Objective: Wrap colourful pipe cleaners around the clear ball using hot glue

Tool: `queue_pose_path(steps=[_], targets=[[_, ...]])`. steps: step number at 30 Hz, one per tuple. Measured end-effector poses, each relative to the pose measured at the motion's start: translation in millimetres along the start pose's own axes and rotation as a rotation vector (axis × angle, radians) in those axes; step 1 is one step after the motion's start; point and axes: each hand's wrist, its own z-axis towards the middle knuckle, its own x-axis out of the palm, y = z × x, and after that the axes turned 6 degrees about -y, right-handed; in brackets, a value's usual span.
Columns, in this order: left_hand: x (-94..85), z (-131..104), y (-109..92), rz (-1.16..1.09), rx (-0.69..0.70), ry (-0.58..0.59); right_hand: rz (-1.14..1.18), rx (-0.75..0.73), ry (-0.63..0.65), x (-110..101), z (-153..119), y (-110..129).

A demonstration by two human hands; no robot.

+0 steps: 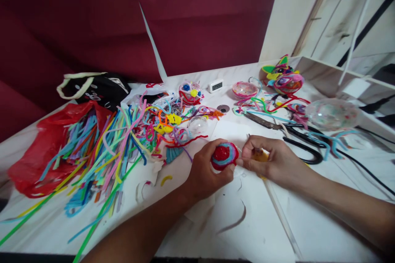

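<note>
My left hand (pixel 207 169) is wrapped round a small red ball (pixel 222 156) with light blue bands on it, thumb at its lower right and fingers over its top left. At the ball's right side, my right hand (pixel 271 160) has its thumb and forefinger pinched together; whatever they hold is too small to make out. Something yellow (pixel 261 156) shows behind the right fingers. Under both hands is a white sheet (pixel 247 222) with dark curved marks, and a thin pale stick (pixel 281 218) lies below my right hand.
Many coloured pipe cleaners (pixel 114 152) spill from a red plastic bag (pixel 46 148) at left. Scissors (pixel 296 131) with black handles lie right of centre. Behind are a decorated ball (pixel 189 92), a small clock (pixel 216 86), a pink bowl (pixel 245 89) and a clear dome (pixel 331 114).
</note>
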Motion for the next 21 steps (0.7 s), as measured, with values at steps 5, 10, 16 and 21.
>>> queue_pose_path(steps=[5, 10, 16, 21], targets=[[-0.1, -0.7, 0.7, 0.013, 0.001, 0.002, -0.006, 0.034, 0.015, 1.0, 0.3, 1.4], [-0.7, -0.7, -1.1, 0.034, -0.003, -0.015, -0.056, 0.007, 0.017, 3.0, 1.9, 5.2], [-0.6, 0.9, 4.4, 0.057, 0.002, -0.033, -0.105, -0.011, 0.049, 1.7, 6.4, 12.4], [-1.4, 0.5, 6.0, 0.043, -0.003, -0.039, -0.165, -0.073, 0.053, 2.3, 8.1, 14.2]])
